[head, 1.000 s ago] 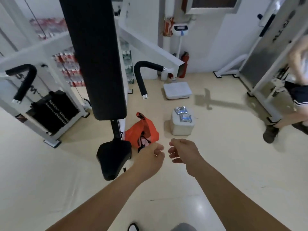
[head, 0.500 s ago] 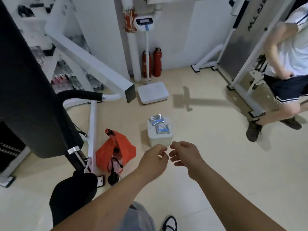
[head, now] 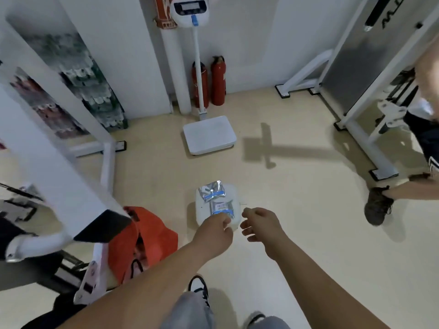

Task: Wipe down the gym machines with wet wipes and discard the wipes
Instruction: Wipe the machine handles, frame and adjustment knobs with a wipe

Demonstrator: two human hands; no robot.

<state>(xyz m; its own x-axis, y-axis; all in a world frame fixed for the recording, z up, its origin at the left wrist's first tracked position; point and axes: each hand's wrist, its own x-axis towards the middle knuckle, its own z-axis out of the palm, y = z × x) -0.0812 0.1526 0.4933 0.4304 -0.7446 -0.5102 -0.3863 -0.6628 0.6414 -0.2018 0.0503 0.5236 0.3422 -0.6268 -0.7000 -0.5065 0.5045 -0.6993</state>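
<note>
Silver foil wet-wipe packet (head: pixel 212 190) and a second blue-labelled packet (head: pixel 222 208) lie on a white box (head: pixel 201 213) on the beige floor (head: pixel 304 217), the left hand (head: pixel 212 235) curling its grip at the nearer packet's edge, contact unclear, the right hand (head: pixel 261 227) loosely curled, empty.

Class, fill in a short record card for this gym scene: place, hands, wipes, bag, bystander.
place: gym floor, with a white machine frame at the left
hands: left hand has curled fingers at the near edge of the white container, contact unclear; right hand is loosely curled and holds nothing visible
wipes: far packet and near packet lie on the container
bag: orange bag on the floor, left of the container
bystander: shoe at the right
</note>
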